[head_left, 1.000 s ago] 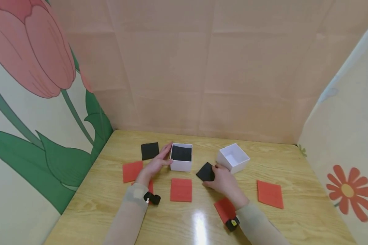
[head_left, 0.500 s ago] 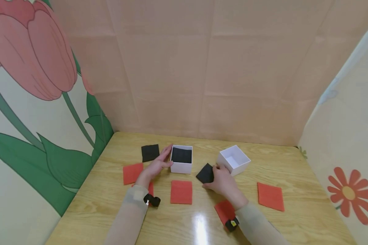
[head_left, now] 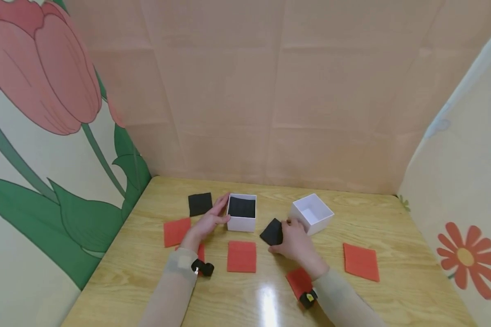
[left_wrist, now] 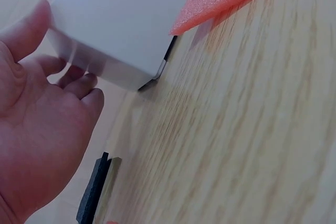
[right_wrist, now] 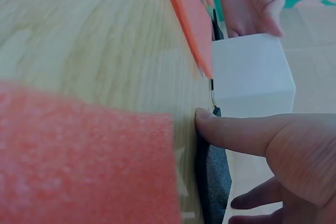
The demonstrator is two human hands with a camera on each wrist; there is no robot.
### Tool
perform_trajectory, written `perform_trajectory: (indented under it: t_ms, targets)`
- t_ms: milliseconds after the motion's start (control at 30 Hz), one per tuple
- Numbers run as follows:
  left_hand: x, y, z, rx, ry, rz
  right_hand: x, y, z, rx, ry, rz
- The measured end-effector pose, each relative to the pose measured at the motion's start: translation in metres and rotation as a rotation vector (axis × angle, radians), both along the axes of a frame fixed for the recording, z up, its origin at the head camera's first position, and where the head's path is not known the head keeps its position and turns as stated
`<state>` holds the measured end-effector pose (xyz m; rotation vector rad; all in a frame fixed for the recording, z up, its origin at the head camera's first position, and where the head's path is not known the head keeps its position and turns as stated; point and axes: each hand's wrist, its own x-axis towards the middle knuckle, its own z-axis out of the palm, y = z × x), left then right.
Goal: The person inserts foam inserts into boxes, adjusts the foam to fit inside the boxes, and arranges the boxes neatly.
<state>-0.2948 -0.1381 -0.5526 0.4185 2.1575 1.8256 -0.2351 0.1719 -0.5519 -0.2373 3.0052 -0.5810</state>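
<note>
My left hand rests its fingers and thumb along the left side of a white box, which holds a black foam square. In the left wrist view the fingers bend loosely against the box wall. With thumb and fingers on opposite edges, my right hand pinches a second black foam square lying near the table between the boxes. The thumb shows at its near edge in the right wrist view. Just behind that hand stands another white box, turned at an angle, with its bare inside showing.
A third black foam square lies behind the left hand. Red foam squares lie about: one at left, one in the middle, one at right. Others are partly hidden under the wrists. A curtain backs the wooden table.
The right hand and its black foam square have shifted slightly left, the square turning a little. The left hand has stayed at the box. The head view tilted slightly.
</note>
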Motion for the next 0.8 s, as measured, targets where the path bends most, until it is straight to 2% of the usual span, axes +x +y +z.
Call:
perform_trajectory:
  t_ms: [133, 433, 800]
  targets:
    - [-0.0002, -0.0005, -0.0001, -0.005, -0.011, 0.001, -0.0022, 0.0005, 0.0014, 0.029, -0.028, 0.0]
    - [-0.002, -0.0004, -0.0015, -0.012, -0.02, -0.008, -0.0009, 0.0002, 0.0042, 0.009, -0.065, -0.009]
    - [-0.0009, 0.0005, 0.0012, 0.004, -0.019, -0.009, 0.0, 0.001, 0.0033, -0.031, -0.046, 0.011]
